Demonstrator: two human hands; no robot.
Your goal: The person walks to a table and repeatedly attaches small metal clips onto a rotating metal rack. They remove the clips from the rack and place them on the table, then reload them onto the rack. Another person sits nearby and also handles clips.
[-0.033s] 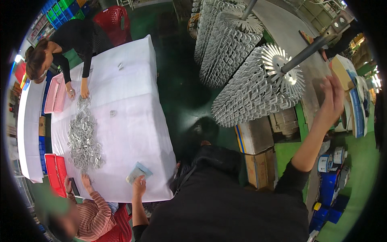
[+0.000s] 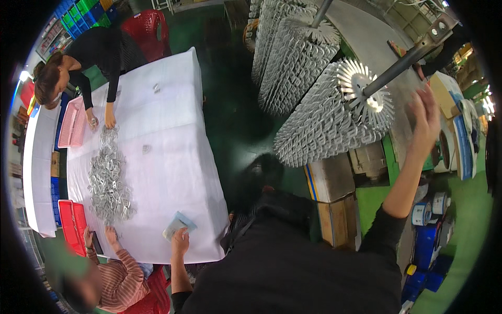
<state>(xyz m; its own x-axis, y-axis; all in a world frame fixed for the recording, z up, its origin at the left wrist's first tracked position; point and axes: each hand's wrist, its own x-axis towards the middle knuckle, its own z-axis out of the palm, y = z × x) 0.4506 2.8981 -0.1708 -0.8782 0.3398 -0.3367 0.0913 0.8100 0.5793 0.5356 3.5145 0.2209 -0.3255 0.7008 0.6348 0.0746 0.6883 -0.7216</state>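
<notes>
At the near right corner of the white-covered table [image 2: 172,157], my left hand [image 2: 180,243] has its fingers closed on a small, flat, pale blue cloth-like piece [image 2: 179,224]. Whether it is cloth or a soft packet cannot be made out. My right hand [image 2: 425,118] is raised on the far right, fingers stretched upward and holding nothing visible. It is nearest a metal pole [image 2: 389,78], from which hangs a dense cluster of silvery bent metal parts [image 2: 329,123]. A long heap of similar small metal pieces [image 2: 109,183] lies along the table's left side.
Two co-workers handle pieces at the heap, one in black [image 2: 97,55], one in a striped top [image 2: 123,280]. Pink [image 2: 71,125] and red baskets [image 2: 72,227] edge the table. Cardboard boxes [image 2: 332,180] stand below the hanging parts; spools [image 2: 421,213] sit at lower right.
My right hand has shifted slightly left and up. My left hand stays on the pale blue piece.
</notes>
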